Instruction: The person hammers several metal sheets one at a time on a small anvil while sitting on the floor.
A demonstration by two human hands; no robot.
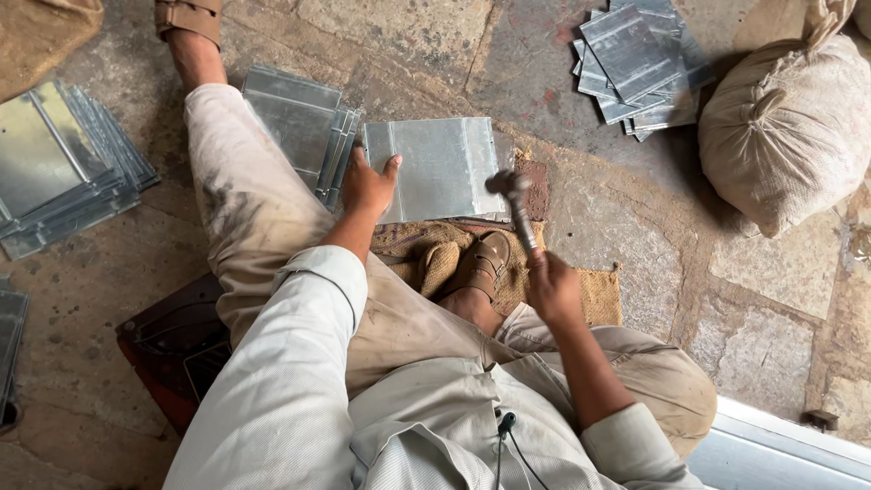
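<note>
From the head view, your left hand [367,186] presses flat, fingers spread, on the near-left corner of the metal sheet [440,168] lying on the stone floor. Your right hand [552,286] is closed around the hammer [515,201], its head raised over the sheet's right edge. Stacked sheets [299,118] lie just beyond your left hand.

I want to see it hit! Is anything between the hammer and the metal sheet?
Nothing visible. The hammer in the right hand hangs over the metal sheet, at its right edge. The left hand presses the sheet's left side, away from the hammer head.
</note>
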